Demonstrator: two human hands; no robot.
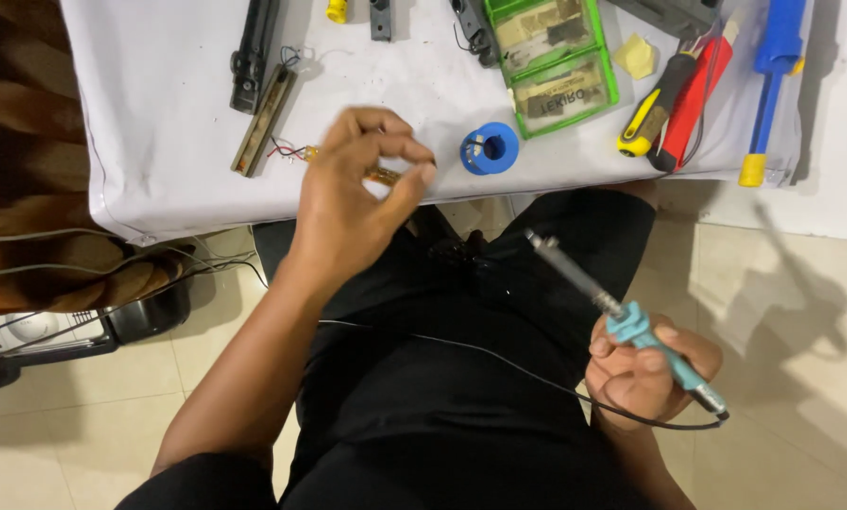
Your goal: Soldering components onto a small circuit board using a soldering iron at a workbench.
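Note:
My left hand (pixel 357 184) is raised at the near edge of the white table (pixel 169 104), fingers pinched around a small yellowish part (pixel 383 176) with thin red and black wires (pixel 287 150) trailing to its left. My right hand (pixel 645 373) rests low over my lap and grips a soldering iron (pixel 622 316) by its teal handle; the metal tip points up and left, away from the table. A black cord (pixel 499 364) runs from the iron across my black trousers. A blue solder spool (pixel 489 148) sits on the table just right of my left hand.
On the table lie a brown strip board (pixel 264 121), a black bar-shaped tool (pixel 255 52), a green compartment box (pixel 551 59), a yellow-black handled screwdriver (pixel 652 111), a red tool (pixel 694 102) and a blue-yellow tool (pixel 771 80). Cables and a dark appliance (pixel 55 326) sit on the tiled floor at left.

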